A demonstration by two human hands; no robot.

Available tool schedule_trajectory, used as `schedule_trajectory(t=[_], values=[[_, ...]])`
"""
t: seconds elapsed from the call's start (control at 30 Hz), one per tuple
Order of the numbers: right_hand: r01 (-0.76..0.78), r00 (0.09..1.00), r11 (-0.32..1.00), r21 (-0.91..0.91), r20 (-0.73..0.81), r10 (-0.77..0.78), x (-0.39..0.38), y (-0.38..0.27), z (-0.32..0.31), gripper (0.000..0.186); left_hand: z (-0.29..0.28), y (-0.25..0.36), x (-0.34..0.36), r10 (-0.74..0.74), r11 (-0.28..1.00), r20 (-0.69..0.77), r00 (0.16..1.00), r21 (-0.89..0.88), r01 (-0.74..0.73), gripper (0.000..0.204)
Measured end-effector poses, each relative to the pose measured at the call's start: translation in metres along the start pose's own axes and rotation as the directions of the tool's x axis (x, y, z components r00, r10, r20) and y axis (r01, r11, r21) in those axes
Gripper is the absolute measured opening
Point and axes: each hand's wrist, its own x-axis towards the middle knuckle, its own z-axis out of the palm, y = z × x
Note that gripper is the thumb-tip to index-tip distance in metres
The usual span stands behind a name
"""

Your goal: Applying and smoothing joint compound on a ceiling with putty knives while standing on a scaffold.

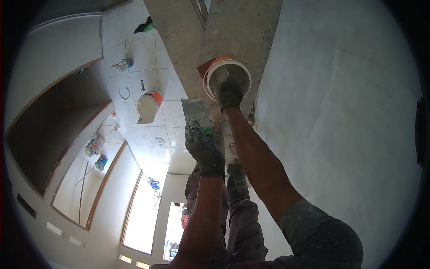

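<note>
My left hand [204, 150], in a dark, stained work glove, is closed round a plastering trowel. The trowel's flat grey rectangular blade [195, 109] extends past my fingers, and a bit of green shows beside them. Ahead and to the right, my gloved right hand [230, 94] reaches over the rim of a white and orange bucket [247, 74]. Its fingers look closed around a tool, of which only a thin upper piece shows inside the bucket; the kind cannot be made out. Greyish material lines the bucket. A dark red flat piece [204, 68] pokes out beside the bucket.
The bucket stands on a stained plank platform [237, 27], with my feet below it. A pale wall [336, 112] runs close along the right. On the tiled floor [143, 54] lower left are a second bucket [150, 101], a small can [126, 64] and a dark green cloth [144, 25].
</note>
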Motion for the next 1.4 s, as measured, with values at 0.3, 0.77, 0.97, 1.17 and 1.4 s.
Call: schedule_trajectory(t=[0.3,0.77,0.97,1.17,1.4], values=[[-0.055,0.995,0.998,0.026,-0.083,0.057,0.027,0.005,-0.01,0.025,0.007,-0.007,-0.001,0.153,0.943,0.031,0.988,0.295,-0.155,0.037],[-0.056,0.997,0.998,-0.034,0.044,0.057,0.043,0.018,0.001,0.022,0.005,-0.016,-0.001,0.229,0.904,0.053,0.972,0.36,-0.232,0.036],[0.221,0.974,0.975,0.029,-0.058,-0.219,0.004,-0.001,-0.013,0.019,-0.007,-0.005,0.008,0.218,0.937,-0.002,0.976,0.278,-0.209,0.037],[0.036,0.994,0.999,-0.004,-0.106,-0.036,0.037,0.02,-0.027,0.014,0.006,-0.014,0.003,0.071,0.992,0.008,0.997,0.1,-0.072,0.036],[0.303,0.953,0.952,-0.049,0.007,-0.303,0.014,0.01,-0.05,0.02,-0.005,-0.007,0.013,0.055,0.996,-0.026,0.998,0.066,-0.053,0.038]])
